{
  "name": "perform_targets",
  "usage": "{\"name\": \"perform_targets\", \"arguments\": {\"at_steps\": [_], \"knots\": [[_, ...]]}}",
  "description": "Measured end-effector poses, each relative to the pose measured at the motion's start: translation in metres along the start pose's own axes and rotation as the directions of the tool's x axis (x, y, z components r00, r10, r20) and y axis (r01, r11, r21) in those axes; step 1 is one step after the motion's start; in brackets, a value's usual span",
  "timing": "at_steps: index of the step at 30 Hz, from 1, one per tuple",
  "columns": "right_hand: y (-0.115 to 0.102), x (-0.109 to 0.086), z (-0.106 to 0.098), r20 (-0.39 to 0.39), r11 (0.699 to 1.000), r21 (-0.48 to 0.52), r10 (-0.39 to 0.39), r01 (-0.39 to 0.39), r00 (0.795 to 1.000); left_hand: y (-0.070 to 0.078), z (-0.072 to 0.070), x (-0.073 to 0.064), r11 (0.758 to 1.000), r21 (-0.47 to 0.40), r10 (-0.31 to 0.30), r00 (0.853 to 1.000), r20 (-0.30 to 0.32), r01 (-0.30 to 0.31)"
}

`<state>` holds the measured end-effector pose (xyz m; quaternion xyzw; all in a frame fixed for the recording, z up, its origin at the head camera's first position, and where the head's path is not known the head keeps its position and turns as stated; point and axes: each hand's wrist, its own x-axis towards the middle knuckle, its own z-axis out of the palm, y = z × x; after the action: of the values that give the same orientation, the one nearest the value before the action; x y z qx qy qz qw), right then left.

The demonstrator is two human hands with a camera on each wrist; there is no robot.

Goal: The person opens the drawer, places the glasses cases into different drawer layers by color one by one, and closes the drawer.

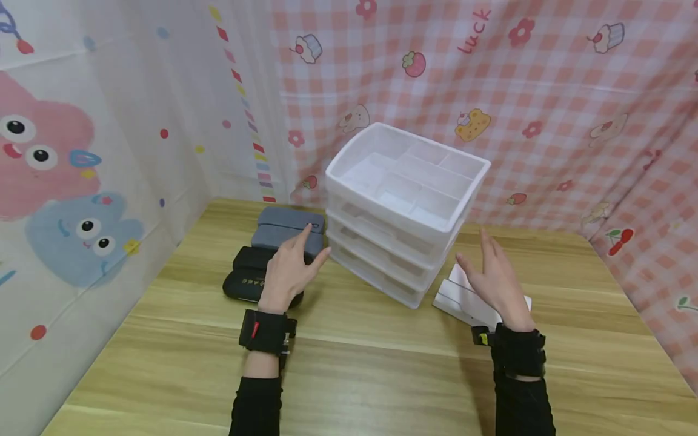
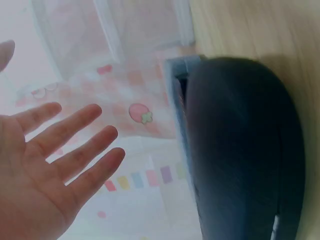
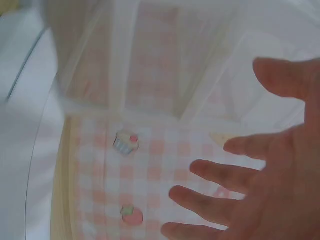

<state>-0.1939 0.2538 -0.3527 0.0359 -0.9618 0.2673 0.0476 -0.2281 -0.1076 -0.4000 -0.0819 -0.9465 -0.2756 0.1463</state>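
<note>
Left hand (image 1: 288, 272) and right hand (image 1: 497, 283) are hovering, spread and empty, by the drawer box (image 1: 406, 213) on the worktop (image 1: 376, 369); likely reaching, next move probably calling for two-sided contact.

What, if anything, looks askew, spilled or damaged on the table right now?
Nothing looks spilled or damaged. Only the white drawer unit looks slightly askew: it stands turned at an angle to the back edge of the table, not square with it.
</note>
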Motion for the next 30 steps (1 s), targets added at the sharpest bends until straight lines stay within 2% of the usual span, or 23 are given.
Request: {"name": "perform_targets", "arguments": {"at_steps": [5,8,11,14,17,20,22,25,27,30], "knots": [[-0.014,0.001,0.0,-0.145,0.992,0.12,-0.005,0.022,0.989,0.009,0.001,0.001,0.999,-0.042,-0.01,1.0,-0.03,0.009],[-0.023,0.002,0.0,-0.231,0.977,0.21,0.007,0.043,0.973,0.017,0.002,0.003,0.996,-0.092,-0.005,0.999,-0.048,0.001],[-0.032,0.005,-0.002,-0.306,0.956,0.281,0.006,0.085,0.952,0.025,0.005,0.004,0.983,-0.183,-0.001,0.997,-0.078,-0.013],[-0.042,0.01,-0.008,-0.363,0.938,0.323,0.005,0.121,0.932,0.033,0.009,0.005,0.952,-0.306,-0.01,0.994,-0.109,-0.024],[-0.052,0.017,-0.017,-0.388,0.926,0.349,0.005,0.142,0.922,0.044,0.014,0.006,0.897,-0.442,-0.034,0.991,-0.132,-0.028],[-0.061,0.023,-0.027,-0.375,0.932,0.338,0.002,0.135,0.927,0.055,0.017,0.007,0.823,-0.567,-0.069,0.992,-0.109,-0.005],[-0.065,0.028,-0.033,-0.367,0.945,0.301,-0.009,0.127,0.93,0.064,0.018,0.008,0.755,-0.655,-0.105,0.992,-0.065,0.037],[-0.07,0.037,-0.041,-0.353,0.965,0.24,-0.017,0.108,0.935,0.075,0.019,0.012,0.623,-0.771,-0.164,0.986,0.039,0.134],[-0.071,0.043,-0.044,-0.345,0.973,0.212,-0.014,0.092,0.939,0.082,0.019,0.015,0.518,-0.832,-0.192,0.975,0.114,0.199],[-0.073,0.049,-0.046,-0.324,0.979,0.194,-0.001,0.067,0.946,0.09,0.02,0.021,0.383,-0.877,-0.22,0.951,0.218,0.29]]}}
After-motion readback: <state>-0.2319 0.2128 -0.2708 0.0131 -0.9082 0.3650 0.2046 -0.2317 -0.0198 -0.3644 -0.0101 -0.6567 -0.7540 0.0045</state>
